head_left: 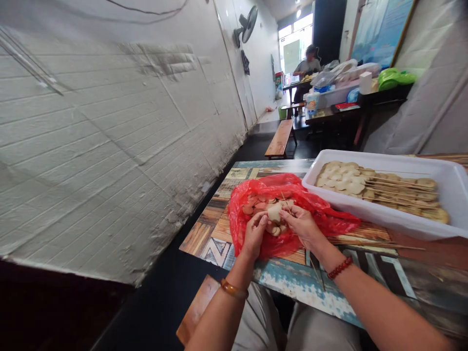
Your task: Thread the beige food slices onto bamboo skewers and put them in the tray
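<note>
Two hands show: a left hand (255, 231) at 5 o'clock from the view's centre, a right hand (302, 224) at 4. There are two wrist ornaments, an amber-coloured bangle (234, 290) at 6 and a red beaded bracelet (340, 268) at 4. One red plastic bag (237, 219) sits at 4, one white plastic tub (340, 202) at 3; the round slices (341, 177) overlap too much to count. Several thin skewers (398, 182) lie in the tub, their exact number unclear. One patterned table (285, 283) spans 5, one wall fan (250, 24) 12, one other person (307, 66) 1. At least two wooden seats appear, a bench (280, 138) at 2 and another seat (197, 306) at 7.
</note>
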### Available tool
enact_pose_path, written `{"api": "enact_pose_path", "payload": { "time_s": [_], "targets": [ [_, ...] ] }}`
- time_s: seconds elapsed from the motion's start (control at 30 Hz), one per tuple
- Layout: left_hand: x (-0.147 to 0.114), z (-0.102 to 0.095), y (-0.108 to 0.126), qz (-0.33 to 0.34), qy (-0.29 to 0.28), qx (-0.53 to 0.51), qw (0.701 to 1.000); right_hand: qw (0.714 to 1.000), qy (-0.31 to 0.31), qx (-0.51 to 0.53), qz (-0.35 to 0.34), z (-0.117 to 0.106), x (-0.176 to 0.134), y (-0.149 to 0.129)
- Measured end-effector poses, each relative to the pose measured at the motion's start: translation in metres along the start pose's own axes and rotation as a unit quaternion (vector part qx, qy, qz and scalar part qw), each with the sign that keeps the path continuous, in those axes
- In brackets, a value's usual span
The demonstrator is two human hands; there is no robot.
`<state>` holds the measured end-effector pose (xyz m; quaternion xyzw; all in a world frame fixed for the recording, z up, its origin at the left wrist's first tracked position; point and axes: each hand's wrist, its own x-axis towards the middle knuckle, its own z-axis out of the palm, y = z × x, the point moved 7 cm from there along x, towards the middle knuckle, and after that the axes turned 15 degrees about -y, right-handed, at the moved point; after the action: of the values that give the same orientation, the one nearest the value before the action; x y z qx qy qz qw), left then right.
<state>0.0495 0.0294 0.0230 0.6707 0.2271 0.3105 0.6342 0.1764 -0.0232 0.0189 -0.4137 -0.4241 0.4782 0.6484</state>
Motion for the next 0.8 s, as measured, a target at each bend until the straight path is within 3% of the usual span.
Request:
{"api": "enact_pose_path", "payload": {
  "time_s": [0.23, 0.37, 0.5, 0.8],
  "targets": [
    [-0.003, 0.009, -0.001, 0.002, -0.043, -0.081, 0.996, 0.998, -0.046, -0.001, 0.032, 0.014, -0.005, 0.014],
    [-0.002, 0.001, -0.003, 0.018, -0.013, -0.080, 0.997, 0.991, -0.061, -0.116, 0.015, 0.013, -0.010, 0.003],
    [-0.001, -0.011, -0.008, 0.030, 0.036, -0.076, 0.996, 0.955, -0.048, -0.292, -0.021, 0.007, -0.019, -0.020],
    [0.001, -0.016, -0.020, 0.010, 0.061, -0.130, 0.990, 0.930, -0.108, -0.351, -0.034, 0.017, -0.027, -0.026]
  ]
}}
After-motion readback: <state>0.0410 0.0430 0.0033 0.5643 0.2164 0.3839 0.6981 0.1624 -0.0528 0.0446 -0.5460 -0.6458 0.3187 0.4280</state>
